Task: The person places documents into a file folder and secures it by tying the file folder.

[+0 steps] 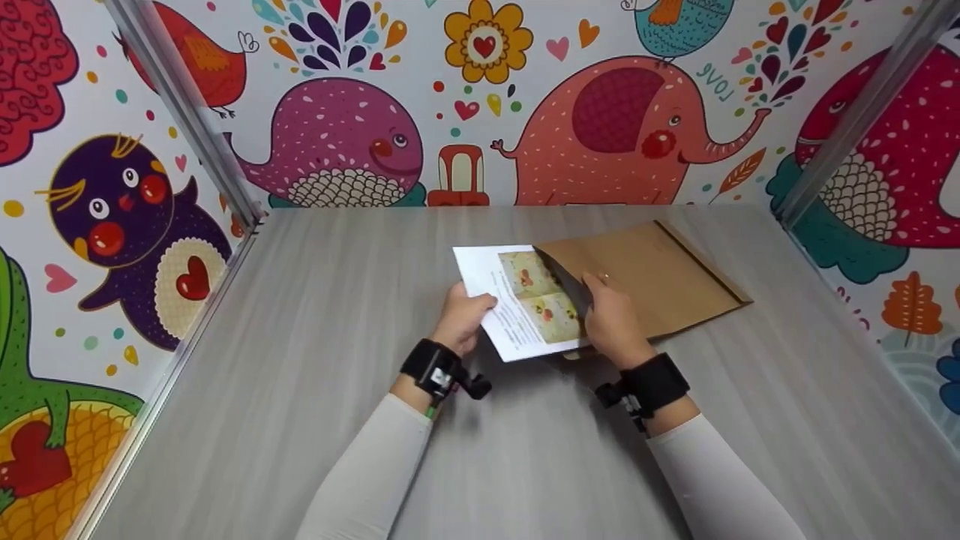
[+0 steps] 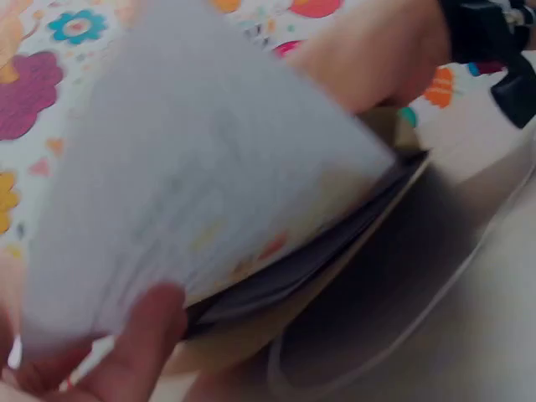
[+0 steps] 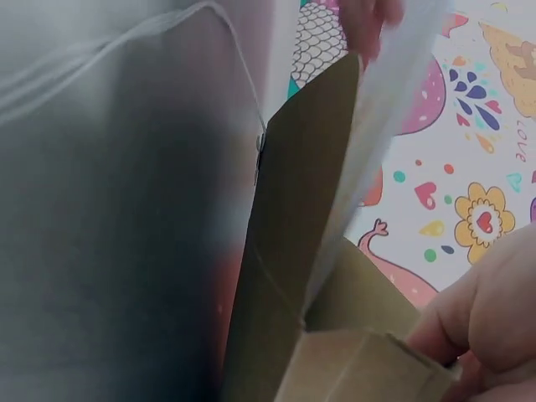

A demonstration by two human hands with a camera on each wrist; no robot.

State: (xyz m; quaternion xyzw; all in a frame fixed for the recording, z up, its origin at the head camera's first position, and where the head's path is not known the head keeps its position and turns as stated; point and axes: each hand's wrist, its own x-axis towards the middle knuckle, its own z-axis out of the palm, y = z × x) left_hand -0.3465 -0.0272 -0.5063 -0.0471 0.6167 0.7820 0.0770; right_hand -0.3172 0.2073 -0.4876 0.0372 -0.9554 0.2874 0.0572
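Observation:
A white printed sheet (image 1: 487, 271) with text and a yellowish picture lies partly inside a brown kraft envelope (image 1: 660, 277). My left hand (image 1: 459, 319) pinches the sheet's outer edge, thumb on top. At the envelope's mouth, my right hand (image 1: 616, 322) grips the near side of the opening, which gapes around the sheet. The right wrist view shows the envelope flap (image 3: 297, 184) standing out, the sheet (image 3: 381, 126) beside it and the right fingers at the folded edge. A pale string (image 3: 151, 33) hangs from the flap. The sheet's far end is hidden in the envelope.
Both hands are above a grey wood-grain table (image 1: 300, 360). Panels with cartoon animals (image 1: 345, 142) stand behind it and at both sides, with metal posts (image 1: 195, 112) at the corners. A black camera strap (image 1: 431, 367) is round each wrist.

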